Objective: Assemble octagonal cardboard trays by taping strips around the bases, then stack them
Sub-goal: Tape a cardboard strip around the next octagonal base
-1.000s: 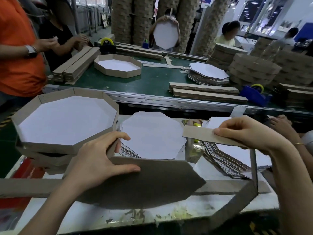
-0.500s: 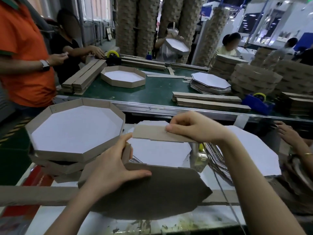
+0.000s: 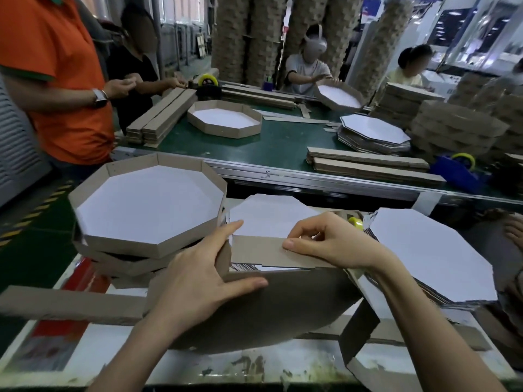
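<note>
A brown octagonal base (image 3: 283,306) stands tilted on the bench in front of me, its brown side toward me. My left hand (image 3: 198,281) grips its upper left edge, thumb lying across the face. A brown cardboard strip (image 3: 260,251) runs along the base's top edge and bends down its right side. My right hand (image 3: 331,241) pinches the strip at the top edge. To the left sits a stack of finished octagonal trays (image 3: 147,210), white inside. A yellow tape roll (image 3: 355,222) peeks out behind my right hand.
Piles of flat white octagons lie behind the base (image 3: 268,213) and at the right (image 3: 430,250). A loose strip (image 3: 70,304) lies at the left. Beyond is a green conveyor (image 3: 277,145) with a tray, strip bundles and a blue tape dispenser (image 3: 458,168). Several people work around it.
My right hand carried the strip's end leftward and down onto the base's top edge. The left hand kept its hold on the base. The view turned slightly.
</note>
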The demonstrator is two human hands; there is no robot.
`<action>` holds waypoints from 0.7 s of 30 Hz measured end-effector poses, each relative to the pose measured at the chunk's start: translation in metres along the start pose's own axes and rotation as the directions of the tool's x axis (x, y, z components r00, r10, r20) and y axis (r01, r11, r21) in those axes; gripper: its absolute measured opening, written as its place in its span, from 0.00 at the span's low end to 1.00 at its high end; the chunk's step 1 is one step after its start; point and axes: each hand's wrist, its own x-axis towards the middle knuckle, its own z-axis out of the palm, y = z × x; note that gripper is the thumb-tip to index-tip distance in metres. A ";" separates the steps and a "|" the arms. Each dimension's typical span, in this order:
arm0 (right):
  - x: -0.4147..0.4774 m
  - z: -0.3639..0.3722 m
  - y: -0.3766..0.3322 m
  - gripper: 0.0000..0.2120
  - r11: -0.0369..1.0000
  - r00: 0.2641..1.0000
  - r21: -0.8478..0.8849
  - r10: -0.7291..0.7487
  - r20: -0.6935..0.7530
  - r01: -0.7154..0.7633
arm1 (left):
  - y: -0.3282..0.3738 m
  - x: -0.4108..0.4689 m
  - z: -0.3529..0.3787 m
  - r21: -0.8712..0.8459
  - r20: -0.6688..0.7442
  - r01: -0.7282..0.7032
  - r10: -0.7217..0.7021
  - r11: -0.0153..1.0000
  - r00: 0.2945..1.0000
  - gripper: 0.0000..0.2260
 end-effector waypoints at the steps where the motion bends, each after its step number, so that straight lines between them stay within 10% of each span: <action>1: -0.001 0.000 0.000 0.15 1.000 1.000 0.012 -0.008 -0.003 0.008 | 0.002 -0.001 0.000 0.015 0.007 -0.010 0.010 1.000 1.000 0.38; 12: -0.007 0.006 0.007 0.20 1.000 0.999 0.019 -0.021 0.027 0.020 | -0.009 -0.003 -0.006 -0.098 0.140 -0.001 0.014 0.995 0.990 0.42; 21: -0.009 -0.004 0.002 0.17 0.994 0.997 0.088 -0.053 -0.055 0.058 | 0.004 -0.004 -0.019 -0.076 -0.024 -0.107 0.105 0.991 0.994 0.39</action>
